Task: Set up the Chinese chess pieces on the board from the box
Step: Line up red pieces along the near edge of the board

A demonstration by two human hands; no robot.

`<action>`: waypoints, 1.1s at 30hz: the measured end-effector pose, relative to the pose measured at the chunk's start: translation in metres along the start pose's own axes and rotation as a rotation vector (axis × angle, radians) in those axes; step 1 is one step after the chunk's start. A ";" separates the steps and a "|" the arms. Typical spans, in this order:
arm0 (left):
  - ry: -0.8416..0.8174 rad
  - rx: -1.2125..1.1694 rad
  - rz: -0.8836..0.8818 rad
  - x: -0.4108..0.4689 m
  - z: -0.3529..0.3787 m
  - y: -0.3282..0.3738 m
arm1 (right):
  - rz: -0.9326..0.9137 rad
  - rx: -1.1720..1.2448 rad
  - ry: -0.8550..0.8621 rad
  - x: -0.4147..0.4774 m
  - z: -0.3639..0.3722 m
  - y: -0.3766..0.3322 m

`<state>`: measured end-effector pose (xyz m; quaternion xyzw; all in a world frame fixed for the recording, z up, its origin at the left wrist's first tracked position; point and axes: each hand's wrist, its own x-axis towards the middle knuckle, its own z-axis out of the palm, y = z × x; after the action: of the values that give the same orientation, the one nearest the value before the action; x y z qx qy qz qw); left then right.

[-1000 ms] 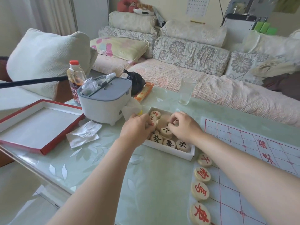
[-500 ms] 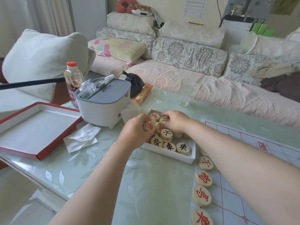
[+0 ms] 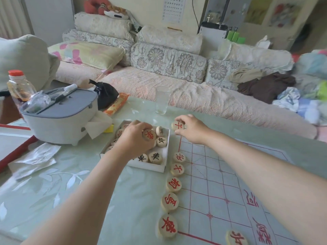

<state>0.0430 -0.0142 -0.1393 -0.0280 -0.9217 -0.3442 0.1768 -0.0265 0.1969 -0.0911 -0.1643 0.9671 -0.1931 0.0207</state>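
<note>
Round pale wooden red-marked piece [image 3: 178, 125] pinched in right hand [image 3: 190, 129] above board's [image 3: 221, 183] far corner. Second red-marked disc [image 3: 149, 135] gripped by left hand [image 3: 134, 141] over shallow white cardboard box [image 3: 150, 167]. Five discs [image 3: 172, 184] lined along board's near edge on glossy tabletop [image 3: 70, 183].
</note>
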 end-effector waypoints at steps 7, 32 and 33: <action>-0.139 0.067 0.039 0.000 0.030 0.032 | 0.098 0.025 -0.051 -0.036 -0.003 0.062; -0.091 -0.215 -0.076 0.025 0.056 0.057 | 0.105 0.953 -0.113 -0.019 0.024 0.039; -0.079 -0.235 -0.071 0.026 0.057 0.060 | 0.113 1.001 -0.112 -0.018 0.023 0.039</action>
<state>0.0113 0.0661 -0.1325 -0.0292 -0.8816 -0.4546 0.1235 -0.0187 0.2287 -0.1279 -0.0918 0.7609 -0.6223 0.1591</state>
